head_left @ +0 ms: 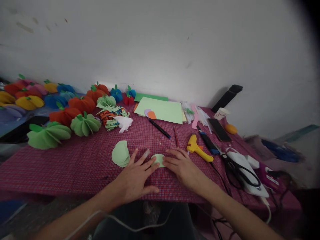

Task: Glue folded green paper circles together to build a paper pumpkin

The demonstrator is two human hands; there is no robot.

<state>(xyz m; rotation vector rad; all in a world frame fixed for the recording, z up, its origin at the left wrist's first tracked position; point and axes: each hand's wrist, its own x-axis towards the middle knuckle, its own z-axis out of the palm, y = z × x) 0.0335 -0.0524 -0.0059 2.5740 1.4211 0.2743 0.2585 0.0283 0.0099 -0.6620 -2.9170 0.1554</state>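
A small light green paper piece (158, 159) with a rounded edge lies flat on the checked tablecloth (87, 160). My left hand (136, 176) is spread over the cloth, its fingertips touching the left side of that piece. From the right, my right hand (185, 168) rests its fingertips on the paper's other edge, fingers stretched out. Just left of my left hand sits a stack of light green paper circles (120, 154), partly under a fingertip. A yellow glue gun (198, 149) lies right of my right hand, and a red pencil (176, 136) lies beyond it.
Folded paper pumpkins (85, 124) in several colours fill the left side. Paper scraps (112, 116), light green sheets (162, 110) and a dark pen (160, 128) lie toward the wall. At right are a phone (219, 130), black-handled scissors (241, 173), a paper cup (221, 113) and cables.
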